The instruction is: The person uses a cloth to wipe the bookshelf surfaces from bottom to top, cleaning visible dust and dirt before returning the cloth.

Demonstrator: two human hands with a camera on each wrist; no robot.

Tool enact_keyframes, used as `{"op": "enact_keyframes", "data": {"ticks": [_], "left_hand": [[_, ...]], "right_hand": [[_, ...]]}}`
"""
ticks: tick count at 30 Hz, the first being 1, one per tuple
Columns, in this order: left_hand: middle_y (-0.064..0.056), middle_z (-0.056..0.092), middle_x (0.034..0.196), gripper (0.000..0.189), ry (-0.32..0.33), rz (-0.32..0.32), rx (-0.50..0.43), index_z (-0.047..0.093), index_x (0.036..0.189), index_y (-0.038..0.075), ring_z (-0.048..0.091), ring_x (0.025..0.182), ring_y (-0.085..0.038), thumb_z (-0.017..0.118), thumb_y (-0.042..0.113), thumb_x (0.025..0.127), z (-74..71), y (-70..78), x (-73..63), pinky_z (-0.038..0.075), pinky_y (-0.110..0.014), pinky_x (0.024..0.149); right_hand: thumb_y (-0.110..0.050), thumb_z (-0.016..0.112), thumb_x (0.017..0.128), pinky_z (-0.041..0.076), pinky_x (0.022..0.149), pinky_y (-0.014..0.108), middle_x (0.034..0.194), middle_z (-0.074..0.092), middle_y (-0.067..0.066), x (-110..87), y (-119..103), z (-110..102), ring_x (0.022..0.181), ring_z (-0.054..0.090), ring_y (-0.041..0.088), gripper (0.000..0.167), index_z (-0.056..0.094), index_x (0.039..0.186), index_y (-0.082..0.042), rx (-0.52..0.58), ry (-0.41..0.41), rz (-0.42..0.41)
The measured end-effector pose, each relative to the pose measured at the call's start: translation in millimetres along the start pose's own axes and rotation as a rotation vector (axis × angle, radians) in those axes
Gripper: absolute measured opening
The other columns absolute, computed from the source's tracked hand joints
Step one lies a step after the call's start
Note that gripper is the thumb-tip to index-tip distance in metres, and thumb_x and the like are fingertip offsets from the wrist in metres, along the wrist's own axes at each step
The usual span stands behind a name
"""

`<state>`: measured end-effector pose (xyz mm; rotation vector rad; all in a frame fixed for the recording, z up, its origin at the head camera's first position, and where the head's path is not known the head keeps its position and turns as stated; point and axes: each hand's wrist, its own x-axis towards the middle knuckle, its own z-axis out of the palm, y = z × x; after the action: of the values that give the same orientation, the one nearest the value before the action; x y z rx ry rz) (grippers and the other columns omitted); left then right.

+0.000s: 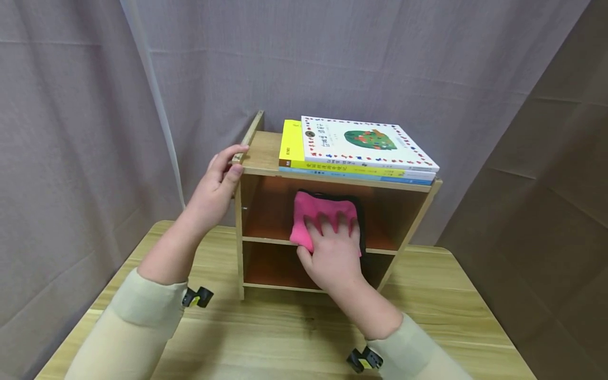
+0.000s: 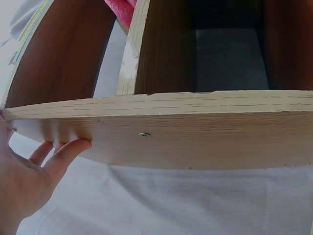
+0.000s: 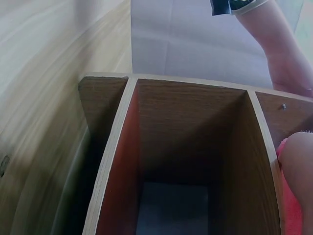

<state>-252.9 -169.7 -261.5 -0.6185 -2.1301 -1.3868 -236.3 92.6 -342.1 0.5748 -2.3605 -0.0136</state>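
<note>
A small wooden shelf (image 1: 239, 237) stands on the table. My left hand (image 1: 214, 192) grips the top front corner of its left side panel; in the left wrist view, fingers of the left hand (image 2: 32, 188) lie against the panel's outer face. In the upper compartment is a pink cloth (image 1: 306, 208) with a black edge. My right hand (image 1: 334, 258) lies on this cloth with fingers spread, pressing it. Only a strip of the pink cloth (image 3: 292, 215) shows beside the right hand (image 3: 299, 164) in the right wrist view.
A stack of books (image 1: 370, 142), white on top with yellow and blue below, lies on the shelf's top board. The lower compartment (image 1: 280, 264) opens to the front. Grey curtains (image 1: 332, 58) hang behind the wood-grain table (image 1: 256, 338).
</note>
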Motion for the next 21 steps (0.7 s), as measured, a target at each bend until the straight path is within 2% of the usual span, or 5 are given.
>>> {"op": "enact_keyframes", "data": {"ticks": [11, 21], "left_hand": [[-0.012, 0.038, 0.115, 0.043, 0.005, -0.006, 0.002, 0.044, 0.146, 0.025, 0.042, 0.091, -0.021, 0.040, 0.040, 0.106, -0.5, 0.7, -1.2, 0.039, -0.039, 0.077], [-0.012, 0.038, 0.114, 0.043, 0.010, 0.003, 0.000, 0.044, 0.146, 0.025, 0.042, 0.091, -0.020, 0.040, 0.041, 0.106, 2.0, -0.1, -0.4, 0.039, -0.038, 0.077]], "right_hand": [[-0.044, 0.053, 0.091, 0.028, 0.103, 0.069, 0.136, 0.055, 0.009, 4.5, -12.4, 2.4, 0.128, 0.040, 0.045, 0.054, 0.057, 0.140, -0.022, -0.005, -0.041, -0.003], [-0.045, 0.056, 0.090, 0.028, 0.104, 0.067, 0.134, 0.054, 0.008, 8.4, -24.5, 1.9, 0.127, 0.041, 0.043, 0.055, 0.058, 0.139, -0.023, -0.015, -0.031, -0.022]]}}
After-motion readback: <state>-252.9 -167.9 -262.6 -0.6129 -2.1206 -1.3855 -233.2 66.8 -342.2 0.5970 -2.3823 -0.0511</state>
